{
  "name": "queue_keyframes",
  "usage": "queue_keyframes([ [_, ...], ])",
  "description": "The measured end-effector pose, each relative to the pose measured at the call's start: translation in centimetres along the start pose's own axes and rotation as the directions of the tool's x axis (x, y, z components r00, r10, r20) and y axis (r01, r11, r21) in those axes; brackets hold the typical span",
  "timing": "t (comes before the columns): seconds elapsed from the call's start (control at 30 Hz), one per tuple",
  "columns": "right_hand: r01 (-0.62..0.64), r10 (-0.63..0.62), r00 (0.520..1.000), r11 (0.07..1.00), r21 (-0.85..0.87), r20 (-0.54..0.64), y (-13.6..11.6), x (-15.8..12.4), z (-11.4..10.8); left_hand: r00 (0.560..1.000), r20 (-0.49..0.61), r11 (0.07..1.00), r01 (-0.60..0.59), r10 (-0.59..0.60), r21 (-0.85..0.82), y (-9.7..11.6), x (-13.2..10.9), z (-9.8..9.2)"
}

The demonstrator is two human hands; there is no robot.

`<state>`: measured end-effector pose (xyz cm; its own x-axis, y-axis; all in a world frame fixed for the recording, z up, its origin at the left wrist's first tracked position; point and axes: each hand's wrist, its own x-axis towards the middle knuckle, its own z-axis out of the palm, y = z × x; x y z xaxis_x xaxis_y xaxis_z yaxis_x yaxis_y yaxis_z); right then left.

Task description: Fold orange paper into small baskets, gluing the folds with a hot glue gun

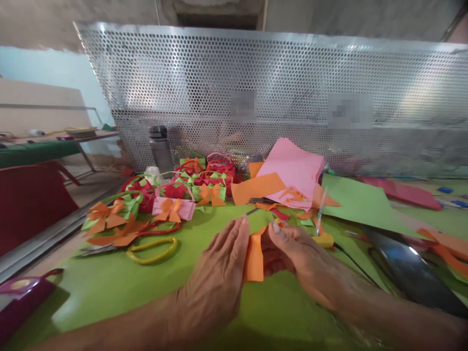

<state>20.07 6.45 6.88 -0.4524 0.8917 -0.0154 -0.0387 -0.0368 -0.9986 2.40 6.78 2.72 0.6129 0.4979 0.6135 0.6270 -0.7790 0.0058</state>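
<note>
While orange paper (254,261) points longways at the person, the left hand (221,268) holds it, fingers flat. The right hand (302,253) curls at its right.

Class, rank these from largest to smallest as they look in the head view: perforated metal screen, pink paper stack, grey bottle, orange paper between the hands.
1. Perforated metal screen
2. Pink paper stack
3. Unranked: grey bottle and orange paper look alike; the paper is nearer the camera and partly covered.
</note>
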Motion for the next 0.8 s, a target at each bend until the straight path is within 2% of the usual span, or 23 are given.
queue_keyframes([
  [0.13,-0.095,0.097,0.995,0.993,0.067,-0.021,-0.7,0.2,0.3,1.000,0.017,1.000,-0.008,0.009,-0.010,0.3,-0.1,0.2],
  [0.27,-0.091,0.091,0.996,0.992,0.082,0.002,-0.6,0.3,0.2,0.998,0.061,1.000,-0.005,0.006,-0.015,0.8,-0.2,0.0],
  [0.37,-0.090,0.092,0.996,0.991,0.096,-0.009,-0.1,0.3,0.1,0.994,0.103,0.998,0.051,-0.048,-0.027,1.1,-0.4,-0.3],
  [0.43,-0.106,0.108,0.994,0.988,0.113,-0.019,0.2,0.4,0.0,0.989,0.126,0.994,0.088,-0.080,-0.060,1.2,-0.5,-0.7],
  [0.57,-0.134,0.140,0.989,0.985,0.112,-0.041,0.4,0.4,0.0,0.977,0.203,0.972,0.105,-0.062,-0.208,1.2,-0.3,-1.9],
  [0.63,-0.137,0.141,0.989,0.985,0.105,-0.037,0.4,0.5,0.0,0.969,0.229,0.930,0.166,-0.093,-0.326,1.1,0.2,-2.3],
  [0.8,-0.148,0.150,0.988,0.986,0.072,-0.027,0.1,0.5,0.1,0.923,0.242,0.719,0.384,-0.298,-0.579,0.8,1.1,-1.8],
])
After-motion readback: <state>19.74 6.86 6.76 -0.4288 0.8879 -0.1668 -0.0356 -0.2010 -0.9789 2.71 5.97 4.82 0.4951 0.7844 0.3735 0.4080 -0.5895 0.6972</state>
